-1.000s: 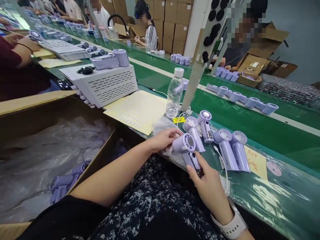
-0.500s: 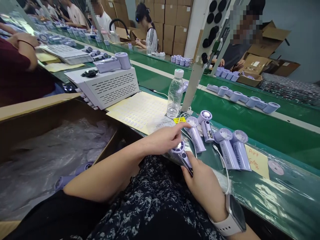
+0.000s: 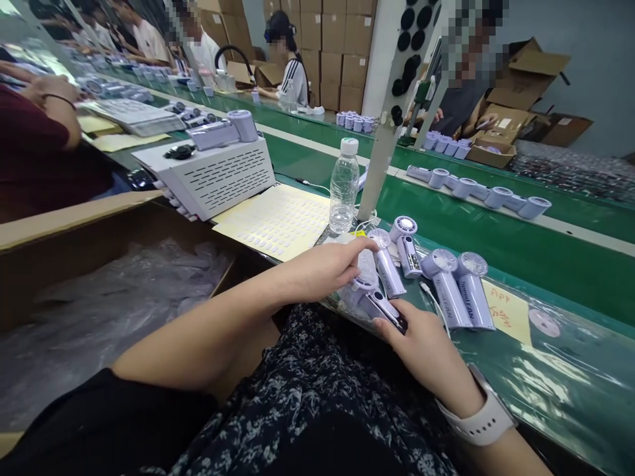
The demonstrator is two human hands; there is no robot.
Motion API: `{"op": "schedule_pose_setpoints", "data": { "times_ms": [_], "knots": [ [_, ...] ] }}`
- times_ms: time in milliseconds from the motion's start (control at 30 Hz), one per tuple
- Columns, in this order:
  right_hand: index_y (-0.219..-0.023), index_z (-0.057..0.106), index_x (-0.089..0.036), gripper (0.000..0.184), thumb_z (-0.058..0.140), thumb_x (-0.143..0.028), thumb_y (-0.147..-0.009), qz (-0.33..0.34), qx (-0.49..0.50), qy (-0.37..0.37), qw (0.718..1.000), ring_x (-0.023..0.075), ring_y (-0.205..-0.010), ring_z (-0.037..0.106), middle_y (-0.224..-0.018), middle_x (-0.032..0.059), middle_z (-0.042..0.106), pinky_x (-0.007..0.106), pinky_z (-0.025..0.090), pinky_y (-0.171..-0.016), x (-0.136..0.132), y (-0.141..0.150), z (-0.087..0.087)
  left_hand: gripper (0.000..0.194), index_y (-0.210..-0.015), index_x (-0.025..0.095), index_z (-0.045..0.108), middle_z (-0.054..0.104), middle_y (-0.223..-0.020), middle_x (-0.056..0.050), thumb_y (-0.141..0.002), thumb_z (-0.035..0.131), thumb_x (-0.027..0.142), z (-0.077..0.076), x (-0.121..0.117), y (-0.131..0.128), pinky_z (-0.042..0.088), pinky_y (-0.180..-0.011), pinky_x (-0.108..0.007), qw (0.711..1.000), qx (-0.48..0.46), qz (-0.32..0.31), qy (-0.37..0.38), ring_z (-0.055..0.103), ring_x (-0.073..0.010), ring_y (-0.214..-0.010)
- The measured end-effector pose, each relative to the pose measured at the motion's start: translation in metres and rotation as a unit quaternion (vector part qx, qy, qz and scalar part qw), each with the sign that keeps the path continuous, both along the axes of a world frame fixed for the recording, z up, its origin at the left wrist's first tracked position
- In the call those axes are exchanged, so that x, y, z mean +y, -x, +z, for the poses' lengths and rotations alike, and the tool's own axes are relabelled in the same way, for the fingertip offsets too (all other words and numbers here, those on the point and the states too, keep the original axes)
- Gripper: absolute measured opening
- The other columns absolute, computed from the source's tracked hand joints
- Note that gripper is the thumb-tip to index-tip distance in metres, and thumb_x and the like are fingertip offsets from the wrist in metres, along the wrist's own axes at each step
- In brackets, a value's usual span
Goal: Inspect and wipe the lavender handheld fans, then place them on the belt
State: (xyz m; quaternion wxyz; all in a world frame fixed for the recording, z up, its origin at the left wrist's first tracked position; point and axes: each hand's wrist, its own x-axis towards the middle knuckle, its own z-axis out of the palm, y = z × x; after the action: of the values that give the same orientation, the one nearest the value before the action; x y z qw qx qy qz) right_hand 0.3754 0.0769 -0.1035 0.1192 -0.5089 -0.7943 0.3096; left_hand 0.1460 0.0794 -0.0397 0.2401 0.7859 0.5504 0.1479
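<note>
My right hand (image 3: pixel 419 337) is closed around the lower handle of a small purple handheld fan (image 3: pixel 380 305) at the table's near edge. The fan lies tilted, its dark panel and round button facing up and its head towards my left hand. My left hand (image 3: pixel 337 268) stretches its index finger over the round head of another handheld fan (image 3: pixel 391 272); its other fingers are curled above the held fan's head. Whether the fingertip touches is hard to tell. Clear, whitish plastic (image 3: pixel 367 268) shows beside the left hand. A fan with an exposed circuit (image 3: pixel 409 254) lies just behind.
Two "Speed FAN" units (image 3: pixel 451 297) lie to the right by a yellow note (image 3: pixel 508 311). A water bottle (image 3: pixel 344 188) stands near a metal post (image 3: pixel 380 165). Left are a sticker sheet (image 3: pixel 278 218), a vented metal box (image 3: pixel 223 175) and a carton of plastic bags (image 3: pixel 99 330). Co-workers sit beyond.
My right hand has moved right and turned the held fan flatter, its handle now pointing further right. My left hand has barely moved. The purple fan in the carton no longer shows.
</note>
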Motion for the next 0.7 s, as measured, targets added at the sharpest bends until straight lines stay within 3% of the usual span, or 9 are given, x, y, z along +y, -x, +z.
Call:
{"op": "schedule_pose_setpoints", "data": {
  "times_ms": [100,167,267,300,367,433,500,567,700],
  "knots": [
    [-0.09,0.064,-0.018,0.029,0.061,-0.048,-0.088,-0.034,0.11,0.127,0.985,0.022,-0.05,0.057,-0.059,0.003,0.063,0.031,0.04,-0.052,0.002,0.0,-0.004,0.048,-0.144,0.022,0.042,0.066,-0.087,-0.001,-0.096,0.044,0.02,-0.008,-0.009,-0.013,0.044,-0.071,-0.029,1.0,-0.017,0.0,-0.006,0.061,-0.0179,-0.076],
    [-0.085,0.06,-0.018,0.041,0.058,-0.06,-0.088,-0.038,0.212,0.239,0.947,0.019,-0.044,0.055,-0.058,0.0026,0.061,0.029,0.043,-0.045,0.001,0.001,-0.001,0.046,-0.143,0.022,0.045,0.067,-0.091,-0.003,-0.096,0.044,0.019,-0.011,-0.02,-0.023,0.046,-0.075,-0.032,0.999,-0.016,-0.006,-0.029,0.063,-0.02,-0.082],
    [-0.106,0.06,-0.016,0.055,0.052,-0.068,-0.091,0.03,0.349,0.359,0.865,0.0193,-0.054,0.064,-0.091,0.0115,0.071,0.028,0.049,-0.042,-0.008,0.002,0.013,0.045,-0.14,0.023,0.049,0.064,-0.086,-0.002,-0.096,0.045,0.018,-0.006,-0.033,-0.027,0.047,-0.074,-0.031,0.995,-0.081,-0.005,-0.053,0.061,-0.0186,-0.079],
    [-0.118,0.057,-0.017,0.055,0.055,-0.066,-0.091,0.061,0.363,0.37,0.853,0.0188,-0.055,0.065,-0.1,0.0126,0.071,0.027,0.049,-0.041,-0.012,0.002,0.019,0.044,-0.14,0.022,0.049,0.062,-0.083,-0.001,-0.096,0.046,0.018,-0.002,-0.035,-0.025,0.047,-0.071,-0.029,0.989,-0.138,0.008,-0.059,0.06,-0.0166,-0.075],
    [-0.125,0.058,-0.021,0.048,0.065,-0.054,-0.091,0.099,0.32,0.275,0.901,0.0177,-0.053,0.064,-0.097,0.009,0.072,0.026,0.048,-0.041,-0.018,0.002,0.032,0.042,-0.138,0.022,0.048,0.056,-0.078,0.001,-0.096,0.049,0.023,0.01,-0.038,-0.014,0.046,-0.066,-0.026,0.959,-0.266,0.057,-0.079,0.055,-0.0131,-0.068],
    [-0.107,0.067,-0.024,0.02,0.065,-0.038,-0.093,0.1,0.252,0.051,0.961,0.0191,-0.059,0.064,-0.084,0.0045,0.071,0.028,0.052,-0.051,-0.021,0.004,0.041,0.042,-0.139,0.024,0.047,0.056,-0.082,0.001,-0.098,0.051,0.032,0.02,-0.043,0.0,0.047,-0.066,-0.025,0.922,-0.349,0.117,-0.119,0.056,-0.0128,-0.071],
    [-0.093,0.068,-0.026,0.011,0.059,-0.029,-0.097,0.114,0.238,-0.131,0.956,0.0226,-0.076,0.068,-0.084,0.0033,0.069,0.031,0.055,-0.068,-0.023,0.01,0.046,0.043,-0.139,0.029,0.05,0.059,-0.092,-0.001,-0.098,0.052,0.04,0.026,-0.05,0.014,0.049,-0.072,-0.028,0.904,-0.359,0.168,-0.16,0.06,-0.0157,-0.083],
    [-0.096,0.067,-0.028,0.015,0.054,-0.023,-0.101,0.176,0.259,-0.175,0.933,0.0228,-0.087,0.068,-0.089,0.002,0.069,0.03,0.054,-0.074,-0.025,0.019,0.044,0.044,-0.133,0.029,0.059,0.061,-0.109,-0.004,-0.092,0.062,0.046,0.023,-0.06,0.024,0.052,-0.082,-0.033,0.92,-0.322,0.155,-0.161,0.06,-0.0218,-0.102],
    [-0.104,0.062,-0.028,0.016,0.049,-0.019,-0.104,0.272,0.242,-0.107,0.925,0.0198,-0.079,0.068,-0.091,0.0006,0.07,0.028,0.053,-0.067,-0.033,0.034,0.023,0.039,-0.113,0.022,0.071,0.062,-0.121,-0.009,-0.079,0.079,0.039,-0.014,-0.078,0.035,0.051,-0.097,-0.037,0.976,-0.214,-0.041,-0.024,0.059,-0.0276,-0.116]
  ]
}}
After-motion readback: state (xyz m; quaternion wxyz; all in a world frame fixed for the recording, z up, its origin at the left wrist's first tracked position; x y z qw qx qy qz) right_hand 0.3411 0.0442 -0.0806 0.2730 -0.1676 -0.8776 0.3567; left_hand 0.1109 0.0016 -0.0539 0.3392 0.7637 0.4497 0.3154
